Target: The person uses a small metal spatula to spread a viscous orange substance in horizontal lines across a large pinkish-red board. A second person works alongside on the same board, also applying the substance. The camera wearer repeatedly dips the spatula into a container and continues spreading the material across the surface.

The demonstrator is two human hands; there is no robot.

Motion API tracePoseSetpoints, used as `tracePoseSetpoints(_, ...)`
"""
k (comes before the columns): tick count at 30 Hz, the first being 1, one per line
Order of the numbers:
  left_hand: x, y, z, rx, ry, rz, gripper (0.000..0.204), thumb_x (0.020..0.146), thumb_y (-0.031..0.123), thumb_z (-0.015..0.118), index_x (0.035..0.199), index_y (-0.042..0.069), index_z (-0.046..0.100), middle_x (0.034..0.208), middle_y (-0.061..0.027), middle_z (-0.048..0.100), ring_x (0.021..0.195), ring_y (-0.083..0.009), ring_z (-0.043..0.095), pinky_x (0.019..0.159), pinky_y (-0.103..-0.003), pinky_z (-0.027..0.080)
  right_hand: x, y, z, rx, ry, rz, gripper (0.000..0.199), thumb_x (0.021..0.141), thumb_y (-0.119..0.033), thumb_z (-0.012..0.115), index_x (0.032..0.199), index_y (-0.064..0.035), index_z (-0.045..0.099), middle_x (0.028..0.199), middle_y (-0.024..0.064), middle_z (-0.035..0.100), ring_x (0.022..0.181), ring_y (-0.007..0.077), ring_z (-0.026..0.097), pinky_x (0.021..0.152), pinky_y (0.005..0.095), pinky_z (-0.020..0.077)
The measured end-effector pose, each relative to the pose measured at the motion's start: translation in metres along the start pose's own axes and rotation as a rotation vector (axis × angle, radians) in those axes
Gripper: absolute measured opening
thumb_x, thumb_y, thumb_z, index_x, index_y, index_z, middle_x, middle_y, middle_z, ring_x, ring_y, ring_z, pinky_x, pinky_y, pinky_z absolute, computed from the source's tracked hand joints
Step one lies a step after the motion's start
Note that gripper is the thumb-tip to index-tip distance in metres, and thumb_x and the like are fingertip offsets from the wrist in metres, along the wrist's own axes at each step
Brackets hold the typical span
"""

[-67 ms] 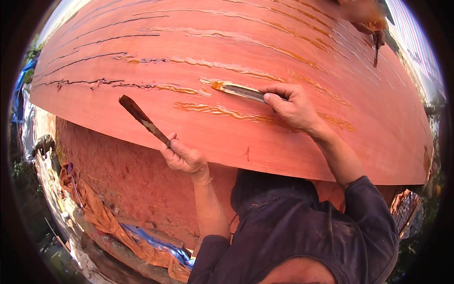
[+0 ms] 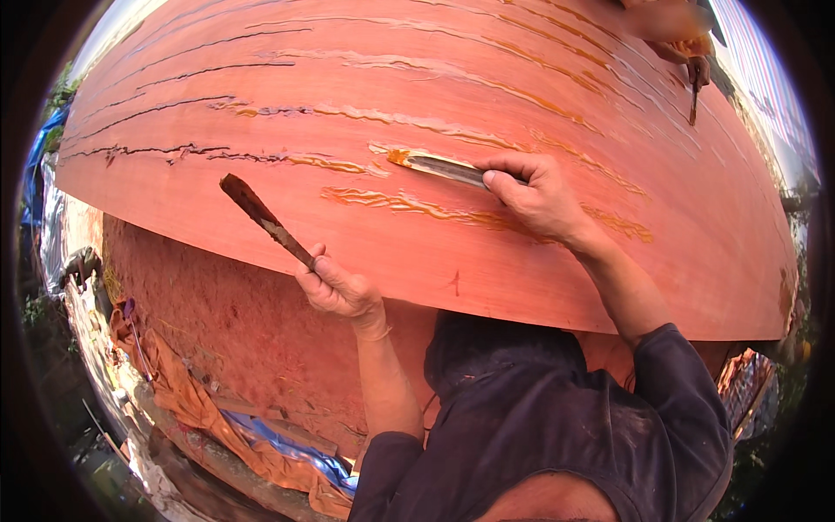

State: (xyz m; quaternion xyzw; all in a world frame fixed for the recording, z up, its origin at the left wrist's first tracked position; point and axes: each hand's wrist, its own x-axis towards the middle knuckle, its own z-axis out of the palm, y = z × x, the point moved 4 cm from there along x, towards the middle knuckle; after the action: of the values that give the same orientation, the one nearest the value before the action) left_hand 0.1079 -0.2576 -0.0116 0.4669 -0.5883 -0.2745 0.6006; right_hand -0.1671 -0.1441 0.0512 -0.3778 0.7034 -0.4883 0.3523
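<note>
A large curved red-orange boat hull (image 2: 435, 252) fills the view, with dark cracked seams on its left and glossy orange filler smeared along the seams in the middle. My right hand (image 2: 532, 193) grips a flat putty knife (image 2: 437, 165), its orange-loaded tip pressed on a seam of the hull. My left hand (image 2: 337, 287) holds a second, brown-stained scraper (image 2: 264, 218) pointing up and left, its blade just off the hull's lower edge. My dark blue sleeves come up from the bottom.
Another person's hand (image 2: 687, 56) with a small tool works on the hull at the upper right. Orange and blue tarpaulin (image 2: 261, 435) and scattered debris lie on the ground below left. A blue sheet (image 2: 39, 165) hangs at the far left.
</note>
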Motion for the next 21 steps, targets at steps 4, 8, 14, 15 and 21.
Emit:
tracePoseSetpoints(4, 0.000, 0.002, 0.000, 0.011, -0.003, 0.016, 0.029, 0.106, 0.017, 0.046, 0.104, -0.008, 0.061, 0.091, -0.0124, 0.064, 0.079, -0.0181, 0.060, 0.072, -0.030, 0.052, 0.003, -0.005, 0.007, -0.107, 0.016, -0.173, 0.021, 0.096, -0.006, 0.064, 0.112, 0.0024, 0.074, 0.076, -0.0016, 0.063, 0.065, 0.0058, 0.051, 0.057, 0.0258, 0.0423)
tracePoseSetpoints(8, 0.001, 0.004, 0.000, 0.021, -0.003, 0.006, 0.029, 0.107, 0.018, 0.046, 0.104, -0.007, 0.061, 0.090, -0.0133, 0.065, 0.079, -0.0194, 0.061, 0.072, -0.031, 0.051, -0.002, -0.014, 0.008, -0.321, 0.029, -0.418, 0.021, 0.089, -0.009, 0.069, 0.108, -0.0051, 0.074, 0.090, 0.0150, 0.073, 0.081, 0.0309, 0.070, 0.069, 0.0370, 0.0556)
tracePoseSetpoints(14, 0.001, 0.004, 0.001, 0.034, 0.011, 0.068, 0.028, 0.106, 0.018, 0.046, 0.105, -0.008, 0.059, 0.090, -0.0152, 0.065, 0.079, -0.0233, 0.063, 0.073, -0.034, 0.052, -0.019, -0.021, 0.001, -0.698, -0.043, -0.648, 0.031, 0.085, -0.006, 0.074, 0.116, -0.0127, 0.073, 0.071, 0.0079, 0.052, 0.064, 0.0261, 0.055, 0.054, 0.0359, 0.0464)
tracePoseSetpoints(15, 0.002, 0.005, 0.001, 0.046, 0.003, 0.091, 0.028, 0.106, 0.017, 0.046, 0.105, -0.008, 0.059, 0.091, -0.0152, 0.065, 0.079, -0.0232, 0.063, 0.074, -0.034, 0.052, -0.020, -0.019, 0.001, -0.717, -0.049, -0.638, 0.030, 0.085, -0.009, 0.075, 0.115, -0.0156, 0.073, 0.072, 0.0087, 0.053, 0.063, 0.0276, 0.057, 0.052, 0.0375, 0.0460)
tracePoseSetpoints(21, 0.002, 0.004, 0.001, 0.058, -0.004, 0.079, 0.028, 0.107, 0.017, 0.046, 0.105, -0.008, 0.059, 0.090, -0.0153, 0.065, 0.079, -0.0221, 0.062, 0.073, -0.033, 0.052, -0.020, -0.013, 0.002, -0.763, -0.107, -0.623, 0.026, 0.087, -0.019, 0.074, 0.112, -0.0212, 0.071, 0.078, 0.0124, 0.054, 0.062, 0.0320, 0.059, 0.049, 0.0420, 0.0451)
